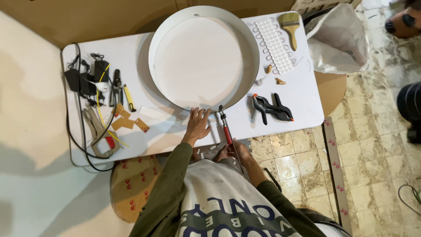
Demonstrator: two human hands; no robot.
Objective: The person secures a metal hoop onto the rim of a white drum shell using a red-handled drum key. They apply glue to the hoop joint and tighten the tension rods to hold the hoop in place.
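**Round white tray and red-handled tool, held at the table's near edge**

A large round white tray (204,59) with an upright rim is laid flat on a white table (302,105). The left hand (197,124) is spread flat, fingers (199,114) extended and unclenched, with the fingertips touching the near rim of the tray. The right hand (234,151) is closed around the lower end of a red-handled tool (226,127), whose metal tip is set against the tray's rim just beside the left fingertips.

On the table to the right of the tray are listed: a black spring clamp with orange tips (272,109), a sheet of small white modules (274,44), a wooden-handled paintbrush (289,26) and two small tan pieces (274,74). To the left are listed: black adapters with cables (85,79), black pliers (116,87), a yellow utility knife (128,97), brown card scraps (127,122) and a tape measure (107,145).

A white sack (340,39) is seen beyond the table's right end. The floor (377,131) is covered in worn, stained tiles; cardboard is laid behind the table, and a round cardboard disc (131,184) lies under its near edge.
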